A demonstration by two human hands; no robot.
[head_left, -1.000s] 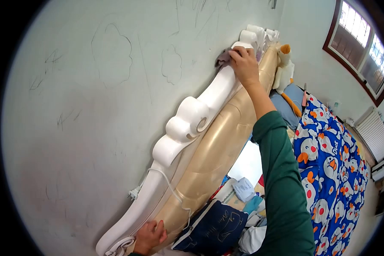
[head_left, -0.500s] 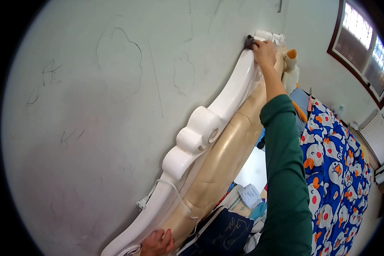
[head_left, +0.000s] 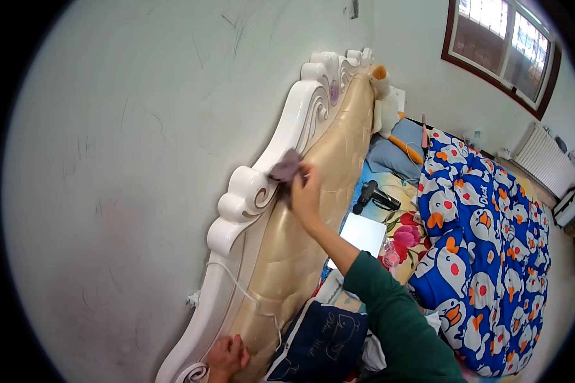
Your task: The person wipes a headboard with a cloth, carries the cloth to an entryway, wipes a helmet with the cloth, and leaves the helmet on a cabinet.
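My right hand [head_left: 305,196] is closed on a purple-grey cloth [head_left: 286,167]. The cloth lies against the carved white frame of the headboard [head_left: 287,131], just above a scroll-shaped curl. Tan padding [head_left: 300,236] runs beneath that hand along the frame. Low in the view, my left hand [head_left: 227,357] rests on the lower end of the headboard, its fingers loosely bent against the padding and nothing seen in them. A white cable [head_left: 252,297] hangs over the frame and padding above my left hand.
On the bed lie a dark blue pillow [head_left: 329,341], a white flat panel [head_left: 363,235], a black massage-gun-like device [head_left: 374,196] and a duck-print quilt [head_left: 485,255]. A plush duck [head_left: 384,108] leans at the far end. A scribbled wall [head_left: 128,191] stands behind the headboard.
My right hand has come down along the headboard from its far end to the middle carving, bringing the cloth. The view has shifted. My left hand stays low on the headboard.
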